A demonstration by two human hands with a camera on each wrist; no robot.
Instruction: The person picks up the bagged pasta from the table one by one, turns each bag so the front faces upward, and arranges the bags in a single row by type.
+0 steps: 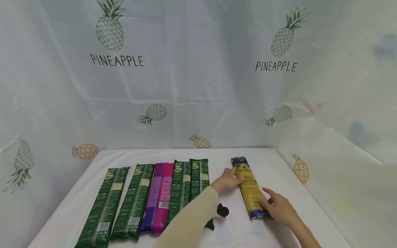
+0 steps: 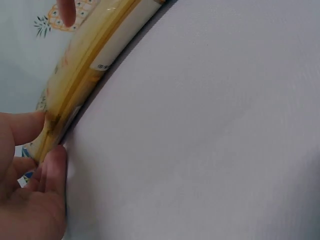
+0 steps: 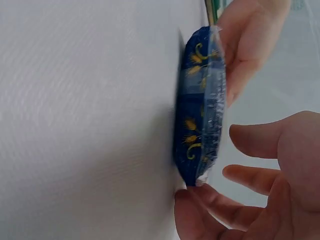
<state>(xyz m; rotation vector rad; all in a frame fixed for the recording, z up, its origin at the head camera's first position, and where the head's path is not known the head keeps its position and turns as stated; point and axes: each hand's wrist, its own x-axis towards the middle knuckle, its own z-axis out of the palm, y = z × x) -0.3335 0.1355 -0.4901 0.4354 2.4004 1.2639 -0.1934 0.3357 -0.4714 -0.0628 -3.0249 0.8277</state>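
Note:
A yellow and blue bag of spaghetti (image 1: 249,184) lies flat on the white table, its printed face up. My left hand (image 1: 227,181) holds its far left edge; in the left wrist view the thumb rests against the yellow side and the fingers (image 2: 52,170) meet the lower edge by the tabletop. At the near right corner is my right hand (image 1: 280,208), thumb over the bag. From the right wrist view, its lower fingers (image 3: 220,205) are at the blue end (image 3: 197,110), with the thumb spread away from them.
Left of the spaghetti, several green packets (image 1: 102,203) and a purple and pink packet (image 1: 159,196) lie in a row. My left sleeve (image 1: 193,220) crosses the nearest ones, beside a small black object (image 1: 222,210). A pineapple-print curtain (image 1: 195,82) borders the table.

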